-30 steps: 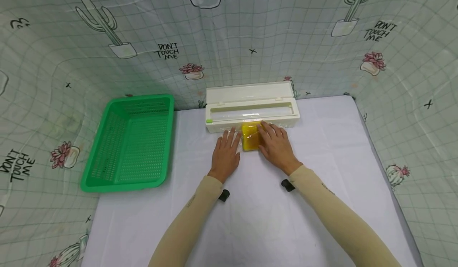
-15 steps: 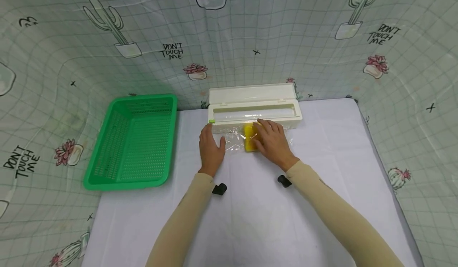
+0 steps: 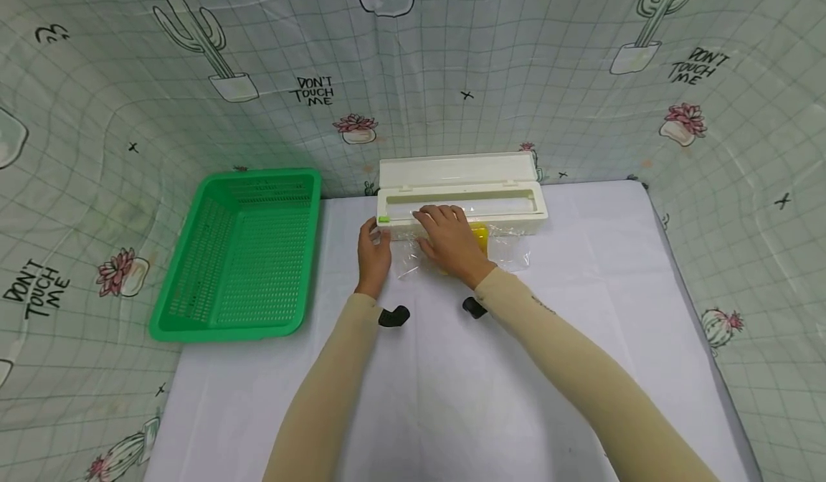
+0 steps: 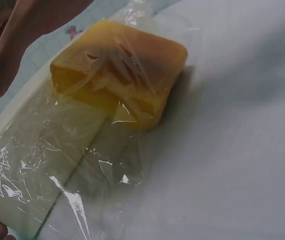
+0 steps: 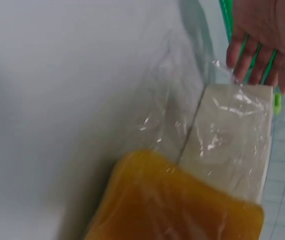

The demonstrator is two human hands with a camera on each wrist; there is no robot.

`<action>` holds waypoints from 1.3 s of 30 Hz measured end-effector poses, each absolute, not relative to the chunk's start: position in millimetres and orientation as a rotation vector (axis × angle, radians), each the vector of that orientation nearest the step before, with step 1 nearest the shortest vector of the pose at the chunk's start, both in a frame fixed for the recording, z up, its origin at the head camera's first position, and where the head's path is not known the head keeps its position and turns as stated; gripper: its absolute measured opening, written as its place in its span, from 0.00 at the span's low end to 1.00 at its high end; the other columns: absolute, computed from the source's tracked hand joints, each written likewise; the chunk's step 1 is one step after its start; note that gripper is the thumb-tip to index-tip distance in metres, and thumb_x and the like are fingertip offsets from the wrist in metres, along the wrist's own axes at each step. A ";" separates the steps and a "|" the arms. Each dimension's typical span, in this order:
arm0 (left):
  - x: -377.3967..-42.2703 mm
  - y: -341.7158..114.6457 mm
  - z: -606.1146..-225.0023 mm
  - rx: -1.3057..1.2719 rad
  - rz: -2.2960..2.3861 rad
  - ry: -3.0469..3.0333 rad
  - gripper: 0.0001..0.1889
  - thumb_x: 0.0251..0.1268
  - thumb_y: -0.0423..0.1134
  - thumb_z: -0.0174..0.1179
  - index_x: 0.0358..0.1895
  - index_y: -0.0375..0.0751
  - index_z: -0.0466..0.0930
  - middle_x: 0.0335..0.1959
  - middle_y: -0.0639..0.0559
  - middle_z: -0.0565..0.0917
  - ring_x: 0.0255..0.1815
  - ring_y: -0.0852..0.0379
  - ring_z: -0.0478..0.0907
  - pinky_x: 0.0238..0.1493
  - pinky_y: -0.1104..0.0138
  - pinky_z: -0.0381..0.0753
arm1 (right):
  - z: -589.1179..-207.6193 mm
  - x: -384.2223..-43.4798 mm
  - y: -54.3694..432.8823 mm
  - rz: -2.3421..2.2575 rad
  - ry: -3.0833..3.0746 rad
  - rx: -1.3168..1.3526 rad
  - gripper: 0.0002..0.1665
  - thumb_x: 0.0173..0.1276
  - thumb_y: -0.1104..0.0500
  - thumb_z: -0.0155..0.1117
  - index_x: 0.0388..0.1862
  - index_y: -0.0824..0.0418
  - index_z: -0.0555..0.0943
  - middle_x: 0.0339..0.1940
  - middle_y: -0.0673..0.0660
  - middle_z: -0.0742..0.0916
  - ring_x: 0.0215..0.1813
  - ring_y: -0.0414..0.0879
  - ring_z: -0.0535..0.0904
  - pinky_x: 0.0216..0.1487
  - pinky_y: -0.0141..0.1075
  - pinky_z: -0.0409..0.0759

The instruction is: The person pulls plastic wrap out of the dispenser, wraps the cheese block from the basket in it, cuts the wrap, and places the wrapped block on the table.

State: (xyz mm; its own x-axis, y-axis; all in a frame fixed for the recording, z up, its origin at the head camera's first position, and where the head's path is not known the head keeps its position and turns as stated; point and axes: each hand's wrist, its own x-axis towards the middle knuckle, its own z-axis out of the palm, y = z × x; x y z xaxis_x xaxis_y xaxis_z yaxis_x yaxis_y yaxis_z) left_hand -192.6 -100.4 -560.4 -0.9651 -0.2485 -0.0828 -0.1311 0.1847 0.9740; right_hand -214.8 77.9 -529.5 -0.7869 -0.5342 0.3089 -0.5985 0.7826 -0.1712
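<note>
Sitting leftmost, green basket (image 3: 226, 331): on the counter, well apart from both hands.
Left hand (image 3: 374, 258): at the dispenser's left end, fingers parted and relaxed, no pinch visible; whether the tips touch the film or the box, I cannot tell.
Clear film (image 3: 409, 258): creased, stretching along the dispenser's front and over the yellow block; probably very light, limp, clingy and easily torn or wrinkled, so best taken by a free edge or corner with a light pinch.
Right hand (image 3: 449, 242): over the film and the dispenser's front edge, fingers slightly bent and spread, thumb held apart, nothing visible in its grasp; contact with the film below cannot be told.
White dispenser (image 3: 537, 224): lid raised at the back, a pale roll inside; looks stiff and light, likely to slide if pulled, so steadying it by its end walls makes sense.
Yellow block (image 3: 480, 237): on the counter just before the dispenser, under film and partly hidden behind the right hand; its rounded shape suggests something light, its softness unclear, perhaps slippery through the film; opposite side edges seem the best hold.
Counter (image 3: 600, 288): white cloth, reaching to the right.
</note>
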 end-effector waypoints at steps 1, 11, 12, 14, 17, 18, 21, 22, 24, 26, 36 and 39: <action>-194.0 -100.8 -560.1 0.399 -1.925 -2.337 0.25 0.86 0.37 0.48 0.78 0.33 0.63 0.75 0.36 0.70 0.74 0.39 0.70 0.72 0.47 0.73 | -528.2 -217.0 72.8 0.373 -2.738 0.893 0.27 0.76 0.54 0.69 0.69 0.62 0.79 0.66 0.61 0.83 0.67 0.57 0.78 0.71 0.52 0.70; -202.4 -104.4 -559.0 0.569 -2.017 -2.263 0.22 0.86 0.36 0.49 0.75 0.34 0.69 0.73 0.36 0.74 0.75 0.41 0.71 0.75 0.50 0.71 | -523.7 -239.4 32.1 0.313 -2.773 0.954 0.21 0.79 0.53 0.66 0.66 0.60 0.83 0.65 0.59 0.84 0.68 0.55 0.77 0.73 0.49 0.69; -203.1 -104.6 -558.8 0.573 -2.031 -2.254 0.22 0.86 0.37 0.49 0.75 0.34 0.69 0.73 0.36 0.75 0.75 0.41 0.71 0.75 0.51 0.71 | -523.9 -241.2 29.1 0.304 -2.776 0.955 0.21 0.80 0.53 0.65 0.65 0.60 0.83 0.65 0.58 0.84 0.68 0.55 0.77 0.73 0.48 0.69; -204.6 -105.2 -559.3 0.579 -2.056 -2.237 0.22 0.86 0.37 0.48 0.75 0.33 0.69 0.73 0.35 0.75 0.74 0.41 0.72 0.75 0.51 0.71 | -524.1 -244.4 23.8 0.292 -2.784 0.960 0.20 0.81 0.53 0.64 0.65 0.59 0.83 0.66 0.58 0.84 0.68 0.54 0.77 0.74 0.48 0.69; -206.1 -106.1 -559.2 0.590 -2.098 -2.212 0.22 0.86 0.36 0.48 0.75 0.32 0.69 0.73 0.35 0.74 0.74 0.42 0.72 0.75 0.52 0.71 | -523.7 -248.2 17.1 0.277 -2.795 0.967 0.19 0.82 0.52 0.63 0.64 0.59 0.84 0.65 0.57 0.84 0.67 0.53 0.77 0.74 0.47 0.69; -206.5 -106.5 -559.2 0.596 -2.106 -2.210 0.22 0.86 0.36 0.48 0.75 0.33 0.69 0.72 0.35 0.74 0.74 0.42 0.72 0.75 0.52 0.71 | -523.5 -249.2 15.2 0.273 -2.796 0.969 0.18 0.82 0.52 0.63 0.63 0.59 0.85 0.64 0.57 0.84 0.66 0.53 0.77 0.74 0.47 0.69; -207.3 -108.0 -559.5 0.608 -2.115 -2.220 0.22 0.86 0.37 0.48 0.74 0.33 0.69 0.72 0.36 0.74 0.74 0.42 0.72 0.75 0.53 0.71 | -522.4 -250.9 11.1 0.255 -2.790 0.967 0.16 0.81 0.53 0.64 0.60 0.59 0.86 0.61 0.57 0.85 0.63 0.53 0.78 0.72 0.46 0.70; -207.4 -108.7 -559.3 0.606 -2.123 -2.217 0.22 0.86 0.38 0.49 0.74 0.33 0.69 0.72 0.36 0.74 0.75 0.42 0.71 0.76 0.53 0.70 | -522.3 -251.2 10.0 0.246 -2.785 0.963 0.15 0.80 0.53 0.65 0.58 0.59 0.87 0.60 0.57 0.86 0.62 0.53 0.79 0.71 0.46 0.71; -208.1 -110.3 -560.4 0.602 -2.132 -2.220 0.22 0.87 0.38 0.49 0.74 0.33 0.69 0.72 0.36 0.74 0.75 0.42 0.71 0.76 0.53 0.70 | -522.6 -251.9 8.1 0.233 -2.782 0.955 0.14 0.80 0.55 0.65 0.56 0.59 0.88 0.58 0.57 0.86 0.60 0.53 0.79 0.71 0.46 0.71; -208.3 -111.5 -561.1 0.597 -2.147 -2.219 0.22 0.87 0.39 0.49 0.74 0.33 0.70 0.71 0.36 0.74 0.75 0.42 0.71 0.76 0.52 0.69 | -523.3 -252.4 6.9 0.228 -2.788 0.945 0.12 0.80 0.56 0.65 0.55 0.59 0.88 0.57 0.57 0.86 0.60 0.53 0.79 0.70 0.46 0.72; -209.8 -112.9 -562.6 0.594 -2.169 -2.221 0.21 0.87 0.40 0.48 0.73 0.33 0.70 0.72 0.36 0.73 0.74 0.42 0.70 0.76 0.51 0.67 | -526.1 -255.9 1.5 0.255 -2.810 0.906 0.10 0.80 0.58 0.65 0.51 0.61 0.89 0.52 0.57 0.87 0.58 0.54 0.80 0.68 0.46 0.72; -209.4 -112.4 -562.3 0.591 -2.175 -2.211 0.20 0.87 0.39 0.47 0.72 0.32 0.69 0.72 0.36 0.73 0.74 0.43 0.70 0.76 0.51 0.67 | -527.1 -256.4 -0.3 0.256 -2.804 0.895 0.09 0.79 0.59 0.66 0.50 0.61 0.89 0.51 0.58 0.87 0.57 0.54 0.80 0.67 0.46 0.73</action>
State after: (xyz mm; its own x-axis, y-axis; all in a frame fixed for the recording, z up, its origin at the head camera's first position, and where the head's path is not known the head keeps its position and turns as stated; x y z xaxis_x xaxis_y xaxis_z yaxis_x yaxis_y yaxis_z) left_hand -209.4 -112.4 -562.3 -0.9298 -0.2514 -0.2689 -0.2730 -0.0190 0.9618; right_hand -256.4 -0.3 -527.1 -0.8006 -0.5539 0.2285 -0.5861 0.8033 -0.1064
